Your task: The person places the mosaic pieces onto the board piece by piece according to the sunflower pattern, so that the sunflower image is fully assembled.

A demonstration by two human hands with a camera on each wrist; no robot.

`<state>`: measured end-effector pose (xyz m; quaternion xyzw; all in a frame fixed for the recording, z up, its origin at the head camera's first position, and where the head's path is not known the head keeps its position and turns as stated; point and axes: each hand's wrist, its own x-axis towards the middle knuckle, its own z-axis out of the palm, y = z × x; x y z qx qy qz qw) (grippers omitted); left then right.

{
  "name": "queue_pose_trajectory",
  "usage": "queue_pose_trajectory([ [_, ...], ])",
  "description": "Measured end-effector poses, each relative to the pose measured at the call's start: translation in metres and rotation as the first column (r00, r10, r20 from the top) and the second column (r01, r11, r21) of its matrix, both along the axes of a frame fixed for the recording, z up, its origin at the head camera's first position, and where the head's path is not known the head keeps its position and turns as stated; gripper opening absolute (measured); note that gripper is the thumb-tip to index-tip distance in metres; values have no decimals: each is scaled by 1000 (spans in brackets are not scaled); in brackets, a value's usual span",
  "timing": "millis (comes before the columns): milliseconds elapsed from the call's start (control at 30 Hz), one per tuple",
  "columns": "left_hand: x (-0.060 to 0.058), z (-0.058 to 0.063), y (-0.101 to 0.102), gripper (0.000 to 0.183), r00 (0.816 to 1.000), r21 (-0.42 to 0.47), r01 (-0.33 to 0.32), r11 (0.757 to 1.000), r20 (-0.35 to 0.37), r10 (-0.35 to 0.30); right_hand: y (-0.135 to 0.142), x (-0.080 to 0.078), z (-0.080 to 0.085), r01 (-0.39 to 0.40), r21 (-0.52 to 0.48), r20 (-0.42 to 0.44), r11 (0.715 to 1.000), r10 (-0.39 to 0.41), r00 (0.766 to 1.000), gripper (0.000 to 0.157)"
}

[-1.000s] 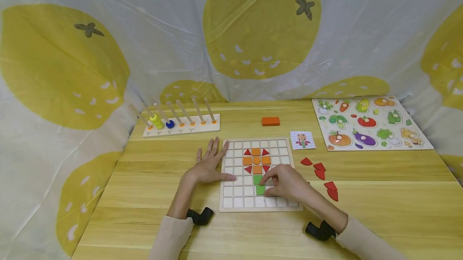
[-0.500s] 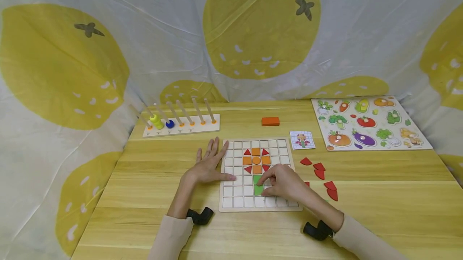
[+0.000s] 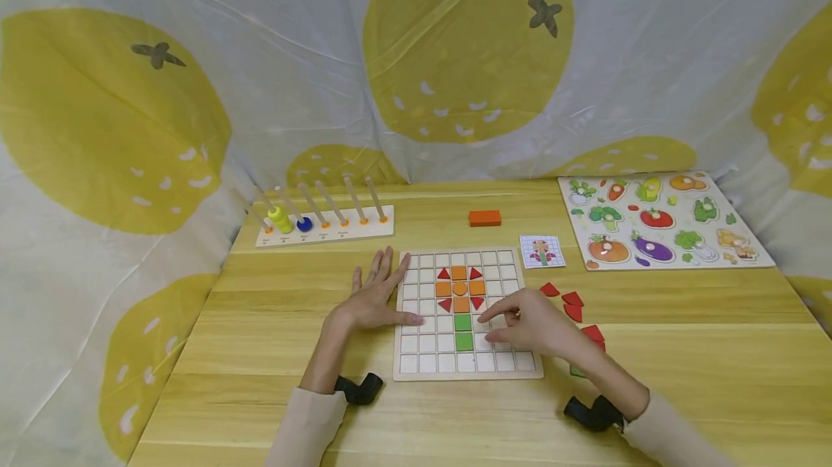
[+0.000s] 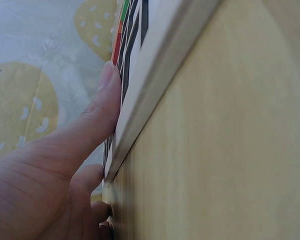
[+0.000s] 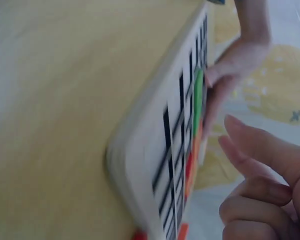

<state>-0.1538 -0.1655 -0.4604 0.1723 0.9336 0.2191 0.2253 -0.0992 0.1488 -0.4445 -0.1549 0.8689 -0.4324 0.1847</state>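
On the table lies a white grid board (image 3: 427, 364) with a wooden rim. Orange squares (image 3: 458, 273) surround an orange circle (image 3: 460, 289) on it, with red triangles (image 3: 477, 303) at the corners. Below them two green squares (image 3: 463, 323) sit in a column. My left hand (image 3: 370, 306) rests over the board's left edge, fingers spread and thumb on the grid. My right hand (image 3: 529, 323) hovers just right of the green squares. Its thumb and forefinger stand apart, holding nothing; the other fingers are curled, as the right wrist view shows.
Several red quarter-circle pieces (image 3: 573, 299) lie right of the board, with a green piece (image 3: 577, 371) partly behind my right arm. A pattern card (image 3: 542, 251), an orange block (image 3: 484, 218), a peg counter (image 3: 325, 227) and a vegetable puzzle (image 3: 656, 218) stand farther back.
My right hand has let go of the lower green square, now lying in its cell, and has drawn away to the right. The left hand has stayed in place.
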Motion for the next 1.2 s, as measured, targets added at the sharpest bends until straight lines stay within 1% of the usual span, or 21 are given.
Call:
queue_pose_trajectory([
  [100, 0, 0, 1, 119, 1000, -3, 0, 1000, 0, 0, 25, 2, 6, 32, -1, -11, 999, -32, 999, 21],
  [233, 0, 0, 1, 119, 1000, -8, -3, 1000, -2, 3, 60, 6, 6, 49, 12, -29, 999, -49, 998, 22],
  [433, 0, 0, 0, 119, 1000, -13, -2, 1000, -4, 2, 102, 17, 0, 60, 23, 84, 998, -62, 995, 30],
  [567, 0, 0, 1, 120, 1000, -9, -2, 1000, -1, 2, 119, 23, -7, 30, 18, 122, 999, -32, 992, 35],
  [667, -1, 0, 1, 120, 1000, -8, -2, 1000, -2, 2, 125, 28, -10, -1, -12, 156, 1000, 3, 988, 37],
  [800, 0, 1, 1, 120, 1000, -7, -1, 1000, -4, 1, 126, 30, -14, -29, -32, 182, 999, 35, 983, 35],
  [867, 0, 1, 1, 119, 1000, -5, -1, 1000, -7, 1, 124, 30, -15, -27, -14, 169, 1000, 29, 985, 31],
  [967, 0, 1, 1, 119, 1000, -6, 0, 1000, -9, 0, 121, 28, -16, 2, 21, 128, 1000, -5, 992, 27],
  [1067, 1, 1, 1, 119, 1000, -4, 1, 1000, -10, -1, 119, 26, -16, 48, 45, 93, 998, -52, 994, 29],
  [1200, 1, 1, 1, 119, 1000, -2, 0, 1000, -11, 0, 117, 24, -17, 65, 50, 80, 997, -69, 994, 32],
])
